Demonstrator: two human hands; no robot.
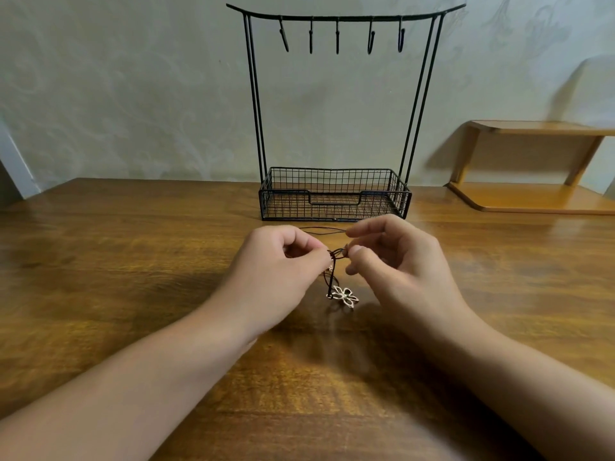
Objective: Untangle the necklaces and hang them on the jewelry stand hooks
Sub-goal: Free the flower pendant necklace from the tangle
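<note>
Two bare forearms, the left hand (279,264) and the right hand (399,261); no sleeves, rings, watch or bracelets visible; fingernails short and unpainted.

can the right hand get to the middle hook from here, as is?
Probably yes. Nothing stands between the right hand and the middle hook; all five hooks hang bare on the stand behind the hands. But that hand is pinching the tangled cords, which the left hand also holds.

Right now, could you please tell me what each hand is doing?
Left hand: pinching the dark necklace cord.
Right hand: pinching the same tangle of cord from the other side.
</note>
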